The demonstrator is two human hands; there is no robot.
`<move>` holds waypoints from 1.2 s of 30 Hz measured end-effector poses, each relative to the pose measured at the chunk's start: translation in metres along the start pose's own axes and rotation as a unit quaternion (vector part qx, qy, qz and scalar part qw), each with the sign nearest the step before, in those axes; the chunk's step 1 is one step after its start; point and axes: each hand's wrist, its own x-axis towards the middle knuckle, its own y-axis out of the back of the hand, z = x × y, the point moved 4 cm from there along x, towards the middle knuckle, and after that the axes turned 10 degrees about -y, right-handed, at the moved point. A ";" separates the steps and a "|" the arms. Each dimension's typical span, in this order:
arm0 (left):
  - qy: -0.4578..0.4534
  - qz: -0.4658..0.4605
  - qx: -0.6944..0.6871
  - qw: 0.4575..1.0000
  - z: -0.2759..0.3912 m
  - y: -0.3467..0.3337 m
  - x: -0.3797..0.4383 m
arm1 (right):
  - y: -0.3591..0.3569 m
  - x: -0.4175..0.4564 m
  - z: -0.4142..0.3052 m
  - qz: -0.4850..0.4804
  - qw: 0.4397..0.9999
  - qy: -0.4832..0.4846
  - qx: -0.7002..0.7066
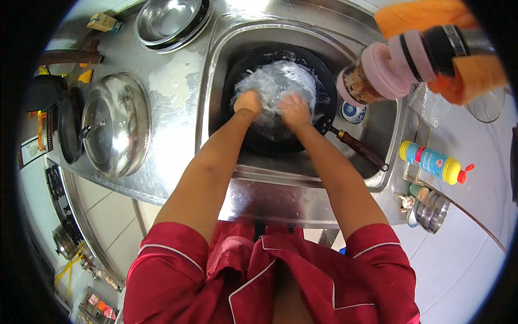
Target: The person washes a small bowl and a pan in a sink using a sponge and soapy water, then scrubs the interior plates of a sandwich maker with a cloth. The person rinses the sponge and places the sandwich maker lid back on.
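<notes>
A black wok with a dark wooden handle sits in the stainless steel sink. Inside it is a wet, foamy, translucent mass, perhaps a plastic bag or a lid under suds; I cannot tell which. My left hand is on the left edge of this mass, its fingers curled and partly hidden. Blurred by motion, my right hand touches the foamy mass on the right, and its grip is unclear. A small blue and white round container stands right of the wok.
Steel bowls and a domed metal lid lie on the left counter. A faucet with a pink filter overhangs the sink's right side. Beyond the right rim are a yellow and blue bottle, a wire basket and stacked metal cups.
</notes>
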 end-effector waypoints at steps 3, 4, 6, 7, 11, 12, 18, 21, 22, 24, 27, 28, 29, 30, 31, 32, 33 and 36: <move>0.169 0.101 -0.207 0.958 -0.017 0.013 -0.009 | 0.050 0.018 0.002 -0.054 0.963 -0.238 0.116; 0.154 0.169 -0.211 0.950 -0.015 0.009 -0.015 | 0.061 0.017 0.004 -0.017 0.938 -0.304 0.166; 0.036 0.152 -0.117 0.981 0.005 -0.003 -0.012 | 0.054 0.011 0.014 0.130 0.893 -0.350 0.252; -0.062 0.076 0.013 0.995 0.019 -0.011 -0.012 | 0.037 0.010 0.007 0.111 0.937 -0.289 0.164; -0.171 0.200 0.224 0.938 0.019 -0.003 -0.024 | 0.050 0.011 -0.027 -0.115 0.987 -0.112 0.020; 0.018 0.122 0.030 0.992 -0.030 -0.041 0.014 | 0.059 0.014 -0.022 -0.136 0.970 -0.195 0.057; 0.251 0.094 -0.483 0.834 -0.008 -0.049 -0.002 | 0.090 0.020 -0.027 -0.149 0.951 -0.247 0.110; 0.315 -0.001 -0.725 0.613 0.049 -0.010 -0.025 | 0.020 0.019 -0.028 -0.046 0.968 -0.054 0.241; 0.277 -0.026 -0.788 0.549 0.045 -0.014 -0.027 | 0.030 0.017 -0.039 -0.055 0.915 -0.122 0.382; 0.236 -0.043 -0.852 0.465 0.043 -0.018 -0.034 | 0.046 -0.002 -0.067 -0.073 0.735 -0.253 0.625; 0.176 -0.104 -0.850 0.486 0.047 -0.031 -0.036 | 0.071 -0.006 -0.089 0.111 0.901 -0.134 0.397; 0.157 -0.122 -0.847 0.492 0.047 -0.038 -0.037 | 0.068 -0.001 -0.084 0.092 0.939 -0.142 0.301; 0.138 -0.139 -0.845 0.498 0.046 -0.046 -0.039 | 0.073 0.002 -0.074 0.155 0.953 -0.120 0.232; 0.122 -0.159 -0.839 0.505 0.046 -0.052 -0.042 | 0.082 0.004 -0.063 0.218 0.957 -0.101 0.163; 0.105 -0.181 -0.831 0.515 0.045 -0.055 -0.048 | 0.090 0.008 -0.052 0.280 0.952 -0.086 0.093; 0.100 -0.172 -0.825 0.528 0.063 -0.044 -0.054 | 0.054 0.027 -0.011 0.243 0.935 -0.160 0.205; 0.166 -0.116 -0.786 0.584 0.061 -0.041 -0.048 | 0.016 0.036 0.027 0.203 0.898 -0.228 0.316; 0.270 0.044 -0.610 0.744 0.010 -0.036 -0.036 | 0.077 0.033 0.019 0.106 0.903 -0.278 0.310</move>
